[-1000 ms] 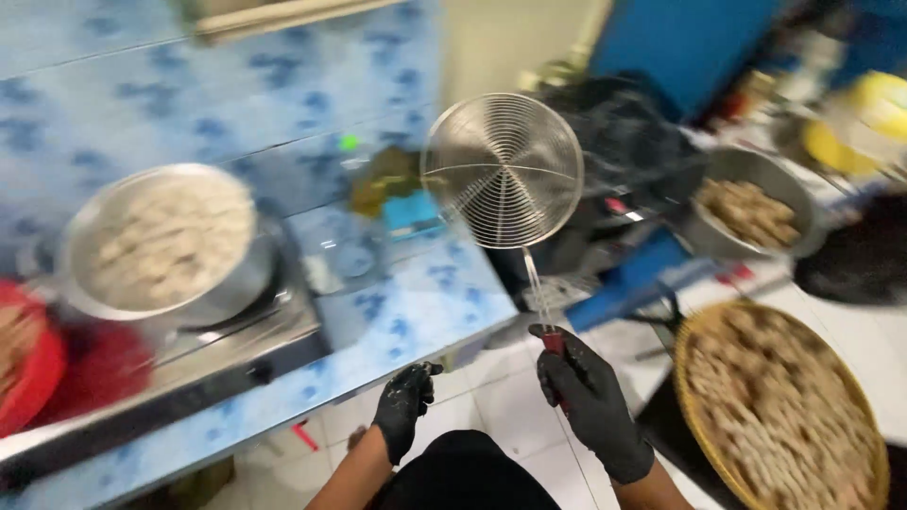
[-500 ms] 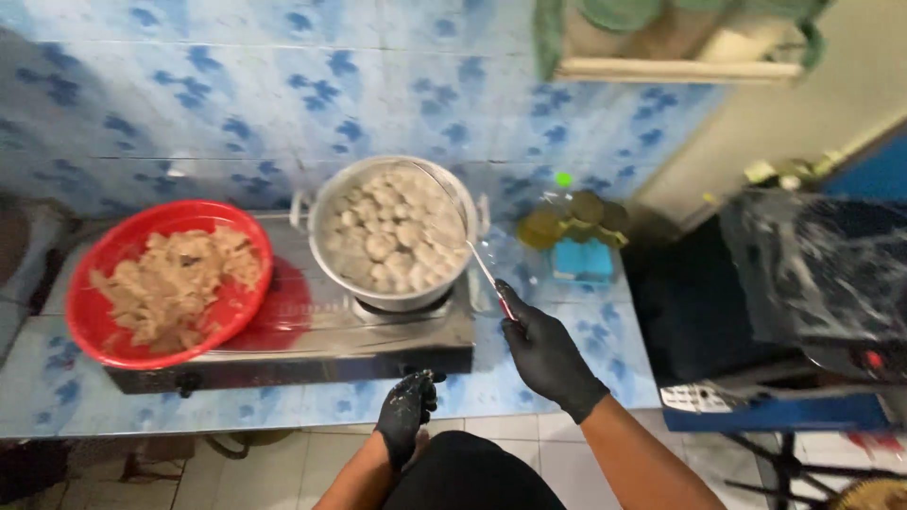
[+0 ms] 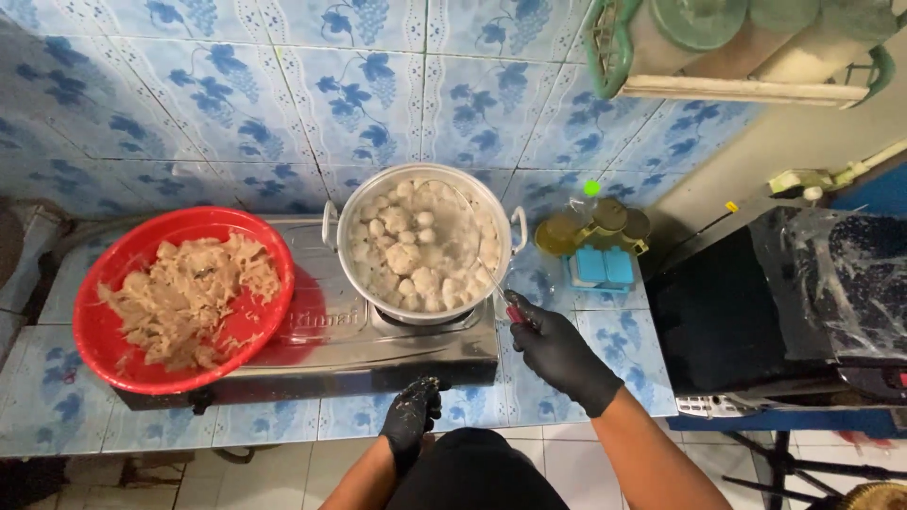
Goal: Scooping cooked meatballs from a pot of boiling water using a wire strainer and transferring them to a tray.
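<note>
**Skimmer now down in the pot**

Swung over from the right, the round wire-mesh skimmer [image 3: 452, 227] sits among pale meatballs in the steel pot [image 3: 422, 242] on the burner. Black-gloved right hand [image 3: 557, 354] clamps its handle; gloved left hand [image 3: 412, 416] hangs curled, empty, clear of heat.

Stove [image 3: 321, 345] sits on the table [image 3: 57, 406], against the tiled wall [image 3: 283, 94]. Pot [image 3: 422, 244] of balls on the stove's right burner, bowl [image 3: 184, 297] of paste on its left side. Skimmer [image 3: 472, 247] in the pot, handle in right hand [image 3: 557, 354] just right of the pot. Left hand [image 3: 411, 420] at the table's front edge. Jars [image 3: 595, 227] right of the pot. Shelf [image 3: 737, 47] above them.
</note>
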